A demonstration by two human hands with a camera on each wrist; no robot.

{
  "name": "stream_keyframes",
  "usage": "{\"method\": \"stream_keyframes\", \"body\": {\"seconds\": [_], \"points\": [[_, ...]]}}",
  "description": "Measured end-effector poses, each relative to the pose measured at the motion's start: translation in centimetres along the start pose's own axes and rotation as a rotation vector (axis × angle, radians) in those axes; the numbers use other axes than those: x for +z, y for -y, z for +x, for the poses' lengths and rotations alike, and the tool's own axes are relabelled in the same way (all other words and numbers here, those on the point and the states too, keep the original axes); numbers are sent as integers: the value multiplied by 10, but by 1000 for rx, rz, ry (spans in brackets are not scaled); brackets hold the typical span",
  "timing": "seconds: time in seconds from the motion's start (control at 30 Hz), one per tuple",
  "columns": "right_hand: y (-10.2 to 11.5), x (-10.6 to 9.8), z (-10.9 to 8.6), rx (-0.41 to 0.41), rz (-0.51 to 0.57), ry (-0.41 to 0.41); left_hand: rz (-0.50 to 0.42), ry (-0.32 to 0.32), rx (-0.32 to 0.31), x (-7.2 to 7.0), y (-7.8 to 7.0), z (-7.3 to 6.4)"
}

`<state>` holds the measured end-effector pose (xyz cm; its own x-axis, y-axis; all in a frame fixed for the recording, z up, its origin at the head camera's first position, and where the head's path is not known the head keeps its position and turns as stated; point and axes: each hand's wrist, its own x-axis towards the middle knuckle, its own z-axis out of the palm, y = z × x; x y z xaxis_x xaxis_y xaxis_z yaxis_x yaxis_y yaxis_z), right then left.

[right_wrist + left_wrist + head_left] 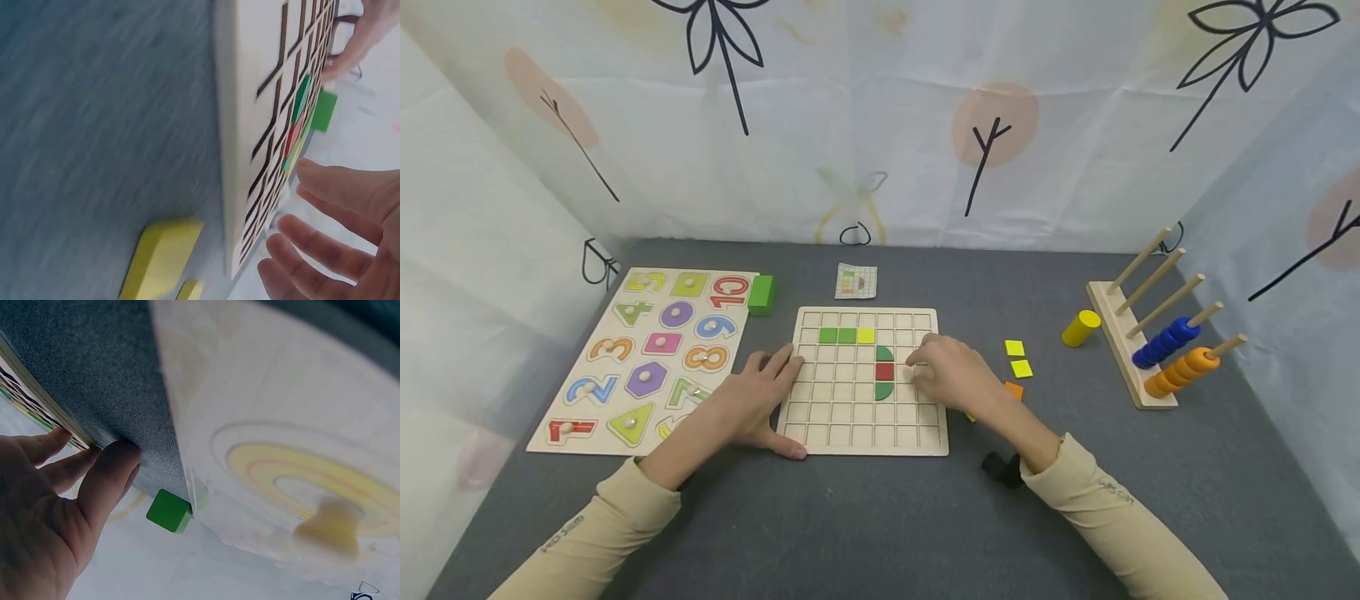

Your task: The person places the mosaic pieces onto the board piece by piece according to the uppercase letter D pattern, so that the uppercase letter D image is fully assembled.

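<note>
A wooden grid board (pixel 842 417) lies flat in the middle of the table in the head view. My left hand (pixel 748 404) steadies its left side, fingertips on the edge and thumb at the near left corner. On the board, two green square tiles (pixel 837 335) and a yellow tile (pixel 866 335) form a row. Below and to the right, a red square tile (pixel 884 372) sits between two green rounded tiles (pixel 884 392). My right hand (pixel 958 371) hovers over the right columns, fingers loosely bent; the right wrist view shows no piece in them.
Loose yellow tiles (pixel 1021 368) and an orange tile (pixel 1015 390) lie right of the board. A number puzzle (pixel 580 333), a green block (pixel 761 296), a pattern card (pixel 856 282), a yellow cylinder (pixel 1081 328) and a bead stand (pixel 1120 350) surround it.
</note>
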<state>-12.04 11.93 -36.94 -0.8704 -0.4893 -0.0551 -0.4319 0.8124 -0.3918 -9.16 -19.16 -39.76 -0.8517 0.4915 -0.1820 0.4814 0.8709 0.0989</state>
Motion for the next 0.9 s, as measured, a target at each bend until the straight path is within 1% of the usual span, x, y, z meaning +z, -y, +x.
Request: {"method": "stream_keyframes", "body": {"seconds": [0.27, 0.43, 0.7, 0.9], "points": [[-33, -11, -13, 41, -46, -43, 9, 1, 1, 0, 0, 0], [-47, -13, -19, 79, -65, -26, 7, -4, 3, -1, 1, 0], [-55, -12, -18, 87, -60, 4, 0, 8, -3, -1, 0, 0], [-57, -11, -19, 54, -25, 32, 1, 9, -2, -1, -1, 0]]}}
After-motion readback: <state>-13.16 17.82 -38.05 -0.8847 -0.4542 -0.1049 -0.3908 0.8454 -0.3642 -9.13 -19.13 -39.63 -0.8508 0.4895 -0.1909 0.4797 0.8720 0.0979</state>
